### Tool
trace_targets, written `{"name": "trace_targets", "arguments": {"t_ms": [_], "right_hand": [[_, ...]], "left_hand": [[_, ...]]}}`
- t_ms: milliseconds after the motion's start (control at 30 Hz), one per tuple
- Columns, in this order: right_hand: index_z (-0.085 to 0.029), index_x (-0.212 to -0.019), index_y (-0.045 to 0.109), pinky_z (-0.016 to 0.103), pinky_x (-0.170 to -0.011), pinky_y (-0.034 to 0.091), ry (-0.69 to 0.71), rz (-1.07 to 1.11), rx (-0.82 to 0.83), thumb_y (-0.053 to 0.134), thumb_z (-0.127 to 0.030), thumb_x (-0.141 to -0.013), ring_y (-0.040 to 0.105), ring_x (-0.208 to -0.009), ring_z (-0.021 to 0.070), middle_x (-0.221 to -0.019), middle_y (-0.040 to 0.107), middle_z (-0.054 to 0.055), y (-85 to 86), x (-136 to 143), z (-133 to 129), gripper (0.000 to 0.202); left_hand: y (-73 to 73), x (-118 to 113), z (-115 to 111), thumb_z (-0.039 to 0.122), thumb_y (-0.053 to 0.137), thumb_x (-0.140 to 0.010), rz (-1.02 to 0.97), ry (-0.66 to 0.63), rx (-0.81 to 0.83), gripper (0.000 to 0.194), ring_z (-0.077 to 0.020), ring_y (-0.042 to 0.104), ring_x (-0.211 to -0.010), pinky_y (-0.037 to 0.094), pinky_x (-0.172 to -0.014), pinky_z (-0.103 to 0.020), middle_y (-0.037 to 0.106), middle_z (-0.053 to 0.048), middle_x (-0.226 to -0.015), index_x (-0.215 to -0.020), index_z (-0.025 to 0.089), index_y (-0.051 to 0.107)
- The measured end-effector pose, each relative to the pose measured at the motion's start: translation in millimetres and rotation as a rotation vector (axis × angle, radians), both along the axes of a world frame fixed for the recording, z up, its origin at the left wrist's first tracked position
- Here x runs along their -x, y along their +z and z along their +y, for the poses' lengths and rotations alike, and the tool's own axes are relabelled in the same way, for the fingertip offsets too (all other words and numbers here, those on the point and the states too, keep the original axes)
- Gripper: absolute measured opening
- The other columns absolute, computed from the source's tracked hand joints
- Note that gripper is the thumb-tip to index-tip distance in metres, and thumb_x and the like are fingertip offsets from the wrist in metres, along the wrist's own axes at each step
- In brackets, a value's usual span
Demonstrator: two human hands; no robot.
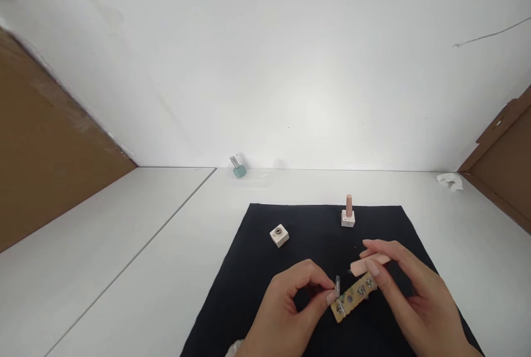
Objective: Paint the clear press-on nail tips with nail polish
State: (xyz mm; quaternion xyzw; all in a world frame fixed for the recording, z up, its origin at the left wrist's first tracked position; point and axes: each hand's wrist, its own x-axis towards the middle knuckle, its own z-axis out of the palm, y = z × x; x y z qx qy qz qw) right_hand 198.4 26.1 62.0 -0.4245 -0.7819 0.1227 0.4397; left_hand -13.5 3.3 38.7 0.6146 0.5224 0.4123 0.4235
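Observation:
My left hand [288,307] is closed in a pinch on a small clear, greyish nail tip [337,284], which stands upright between thumb and forefinger. My right hand [418,301] grips a pale pink nail polish brush [368,264] by its cap, with the dark brush end pointing left toward the nail tip, a small gap apart. Under both hands lies a yellowish strip [350,300] carrying several metal clips, set at a slant. An uncapped white square polish bottle [279,237] sits to the left, beyond my left hand.
A black cloth [313,241] covers part of the white table [182,241]. At its back edge stands a white bottle with a pink cap [348,213]. A teal polish bottle [238,169] leans by the white wall [286,69]. Crumpled tissue [450,181] lies at the back right.

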Motion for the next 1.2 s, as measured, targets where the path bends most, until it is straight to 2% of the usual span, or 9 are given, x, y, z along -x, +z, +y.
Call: {"name": "trace_targets", "arguments": {"t_ms": [133,267,467,633,733,900,967,1067,1200], "right_hand": [[-0.032,-0.122,0.064,0.015,-0.078,0.063,0.038,0.004,0.041,0.058,-0.032,-0.105,0.079,-0.083,0.0118,-0.095,0.081,-0.004,0.6,-3,-3,0.018],[-0.030,-0.118,0.066,0.013,-0.073,0.062,0.125,0.010,0.011,0.055,-0.034,-0.107,0.079,-0.077,0.0098,-0.088,0.079,-0.004,4.1,3,-2,0.016],[-0.029,-0.116,0.066,0.015,-0.076,0.063,-0.004,0.015,0.021,0.058,-0.030,-0.105,0.080,-0.083,0.0123,-0.095,0.082,-0.003,1.0,1,1,0.013],[-0.032,-0.117,0.066,0.012,-0.071,0.061,0.102,0.021,0.048,0.058,-0.032,-0.105,0.079,-0.077,0.0092,-0.090,0.080,-0.007,3.8,-1,-1,0.014],[-0.031,-0.116,0.067,0.013,-0.072,0.062,0.084,0.032,0.065,0.060,-0.028,-0.104,0.079,-0.076,0.0100,-0.088,0.080,-0.006,1.7,1,1,0.014],[-0.030,-0.115,0.067,0.019,-0.080,0.063,-0.077,0.053,0.072,0.059,-0.027,-0.103,0.079,-0.091,0.0151,-0.096,0.081,-0.003,-2.0,-1,3,0.015],[-0.030,-0.112,0.067,0.020,-0.079,0.062,-0.109,0.070,0.068,0.057,-0.027,-0.104,0.077,-0.092,0.0157,-0.100,0.079,-0.001,-0.7,-1,1,0.014],[-0.030,-0.105,0.067,0.019,-0.065,0.059,-0.077,0.153,0.077,0.052,-0.025,-0.105,0.071,-0.075,0.0136,-0.098,0.073,0.000,3.0,-1,-5,0.016],[-0.032,-0.106,0.067,0.018,-0.050,0.053,0.054,0.271,0.133,0.043,-0.027,-0.109,0.058,-0.053,0.0118,-0.069,0.057,-0.004,8.6,-1,-10,0.025]], "left_hand": [[-4.0,0,0,0.019,0.066,-0.086,0.029,0.005,-0.060,0.013,-0.0167,0.068,-0.068,0.052,-0.065,-0.024,0.071,-0.001,-0.073,-0.074,0.020,0.071],[-5.5,-2,-2,0.015,0.064,-0.088,0.050,-0.029,-0.149,0.014,-0.0159,0.069,-0.068,0.053,-0.064,-0.022,0.072,-0.002,-0.077,-0.078,0.021,0.072],[-8.3,1,-3,0.012,0.063,-0.089,0.071,-0.053,-0.177,0.016,-0.0154,0.071,-0.070,0.052,-0.063,-0.021,0.073,-0.002,-0.079,-0.079,0.021,0.071],[-11.0,1,-4,0.009,0.063,-0.089,0.052,-0.083,-0.201,0.017,-0.0150,0.070,-0.070,0.052,-0.066,-0.021,0.073,-0.002,-0.081,-0.080,0.021,0.073],[-10.3,1,-5,0.007,0.064,-0.089,0.035,-0.101,-0.217,0.019,-0.0153,0.071,-0.072,0.053,-0.067,-0.021,0.074,-0.003,-0.082,-0.081,0.021,0.074],[-6.2,2,-2,0.011,0.067,-0.087,-0.022,-0.077,-0.144,0.016,-0.0166,0.071,-0.071,0.053,-0.066,-0.023,0.075,-0.003,-0.080,-0.077,0.022,0.076],[-4.2,3,0,0.014,0.070,-0.083,-0.088,-0.037,-0.085,0.013,-0.0167,0.069,-0.070,0.053,-0.067,-0.023,0.074,-0.002,-0.077,-0.075,0.021,0.075],[-2.2,5,2,0.019,0.075,-0.080,-0.275,0.010,0.079,0.007,-0.0148,0.065,-0.066,0.051,-0.066,-0.023,0.071,0.000,-0.073,-0.073,0.020,0.075],[-3.4,10,2,0.023,0.080,-0.081,-0.454,0.026,0.222,0.008,-0.0127,0.062,-0.066,0.051,-0.067,-0.022,0.069,0.002,-0.073,-0.076,0.019,0.075]]}}
